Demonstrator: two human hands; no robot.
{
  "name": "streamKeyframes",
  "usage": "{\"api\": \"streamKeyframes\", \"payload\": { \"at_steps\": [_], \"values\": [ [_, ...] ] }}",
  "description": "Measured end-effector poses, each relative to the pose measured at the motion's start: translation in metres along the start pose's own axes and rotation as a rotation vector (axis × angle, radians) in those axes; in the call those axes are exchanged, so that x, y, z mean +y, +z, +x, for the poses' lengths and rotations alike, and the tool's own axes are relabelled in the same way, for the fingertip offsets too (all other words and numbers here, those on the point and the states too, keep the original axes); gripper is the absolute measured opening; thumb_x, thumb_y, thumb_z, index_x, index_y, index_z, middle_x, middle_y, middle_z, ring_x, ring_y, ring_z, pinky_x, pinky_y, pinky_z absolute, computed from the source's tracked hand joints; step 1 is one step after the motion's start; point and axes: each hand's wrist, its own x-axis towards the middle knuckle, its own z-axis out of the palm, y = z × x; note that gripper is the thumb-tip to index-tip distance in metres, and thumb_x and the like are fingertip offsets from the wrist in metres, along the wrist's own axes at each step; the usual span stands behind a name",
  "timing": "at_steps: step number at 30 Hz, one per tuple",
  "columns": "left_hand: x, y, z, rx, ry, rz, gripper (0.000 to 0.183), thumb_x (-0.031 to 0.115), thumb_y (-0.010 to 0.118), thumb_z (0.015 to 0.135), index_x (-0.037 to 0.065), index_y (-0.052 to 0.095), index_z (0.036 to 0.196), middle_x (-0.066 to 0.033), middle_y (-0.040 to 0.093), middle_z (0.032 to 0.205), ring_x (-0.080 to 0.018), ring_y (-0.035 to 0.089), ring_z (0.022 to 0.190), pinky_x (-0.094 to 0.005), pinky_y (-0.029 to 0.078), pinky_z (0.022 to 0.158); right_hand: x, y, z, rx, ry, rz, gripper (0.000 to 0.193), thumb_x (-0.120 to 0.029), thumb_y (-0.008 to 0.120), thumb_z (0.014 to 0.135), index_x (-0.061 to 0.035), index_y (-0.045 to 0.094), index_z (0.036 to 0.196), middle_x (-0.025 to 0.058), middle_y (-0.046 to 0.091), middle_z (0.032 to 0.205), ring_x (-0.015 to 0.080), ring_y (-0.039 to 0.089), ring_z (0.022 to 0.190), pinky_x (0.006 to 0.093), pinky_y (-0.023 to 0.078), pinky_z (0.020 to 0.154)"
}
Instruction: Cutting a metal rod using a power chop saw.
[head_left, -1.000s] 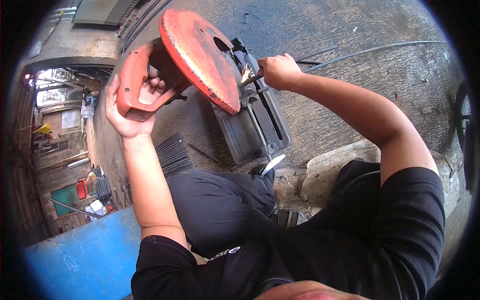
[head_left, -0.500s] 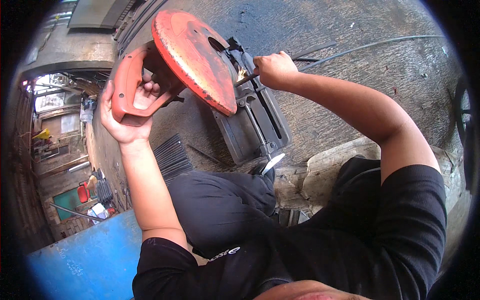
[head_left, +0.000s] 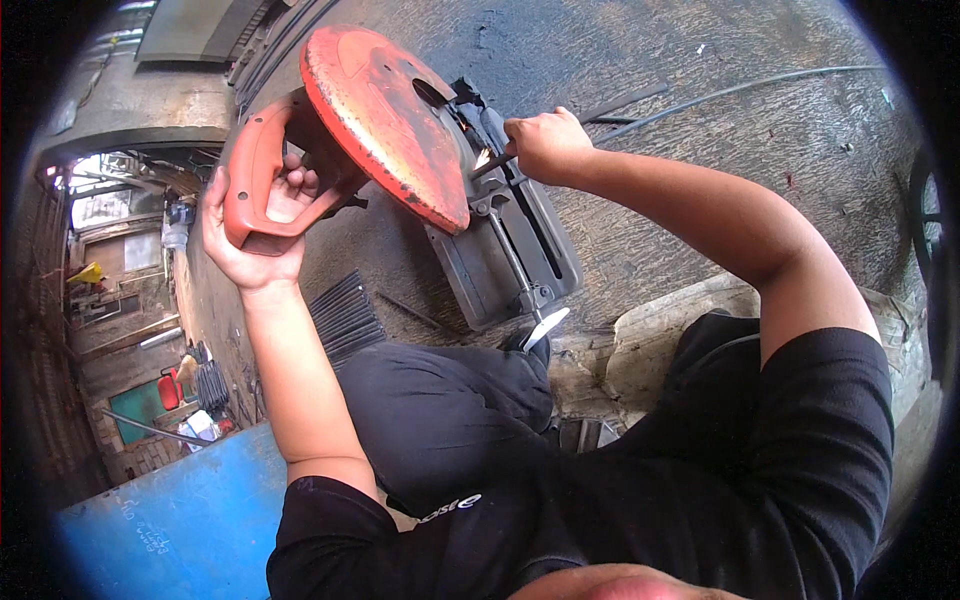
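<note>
One orange chop saw stands on the rough floor, one stack of dark rods near my knee, one blue panel leftward. My left fingers curl round the saw's handle; my right fingers close round one dark bar beside sparks.

A rough, dark grey floor is seen, marked by a darker stain toward the top. On it is set a grey saw base. To the left of the base, dark rods are laid side by side, and between these and the base a single thin strip is placed. Nearer the person, the floor is covered by a crumpled, pale sheet. At upper right, a small white scrap is dropped.
</note>
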Motion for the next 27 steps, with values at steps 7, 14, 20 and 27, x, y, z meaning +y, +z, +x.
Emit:
{"api": "streamKeyframes", "payload": {
  "at_steps": [7,14,20,27],
  "values": [
    [0.0021,-0.0004,0.0008,0.01,0.032,0.041,0.055,0.04,0.045,0.092,-0.008,0.052,0.117,-0.0182,0.059,0.091,-0.0216,0.055,0.076,-0.0396,0.045,0.084,-0.0002,-0.0009,0.0006,-0.009,0.004,-0.011,0.016,-0.023,0.055,0.083,-0.0122,0.064,0.092,0.0115,0.069,0.085,0.0274,0.067,0.087,0.0422,0.04,0.083],
    [0.0014,-0.0025,0.0013,0.02,0.065,0.053,0.052,0.039,0.045,0.092,-0.007,0.054,0.115,-0.0174,0.06,0.089,-0.0194,0.054,0.073,-0.0389,0.045,0.082,-0.0036,-0.0029,-0.0023,0.02,0.0,-0.011,0.016,-0.021,0.055,0.083,-0.0119,0.064,0.092,0.0113,0.069,0.085,0.0272,0.067,0.086,0.0418,0.04,0.082],
    [0.0025,-0.007,0.0017,-0.025,0.036,0.0,0.049,0.037,0.043,0.094,-0.002,0.05,0.123,-0.0203,0.056,0.097,-0.0216,0.049,0.077,-0.0391,0.04,0.084,-0.0058,-0.0052,-0.0016,0.006,0.007,-0.012,0.016,-0.021,0.055,0.083,-0.0119,0.064,0.093,0.0117,0.07,0.085,0.0278,0.067,0.087,0.0431,0.041,0.083],
    [0.0021,-0.0082,0.0024,-0.051,0.028,-0.015,0.05,0.037,0.043,0.094,-0.003,0.051,0.122,-0.0205,0.057,0.097,-0.022,0.049,0.077,-0.0395,0.039,0.086,-0.0054,-0.004,-0.0013,0.024,0.013,-0.004,0.016,-0.021,0.056,0.084,-0.0121,0.064,0.094,0.0123,0.07,0.086,0.0285,0.067,0.089,0.045,0.041,0.088]
  ]
}}
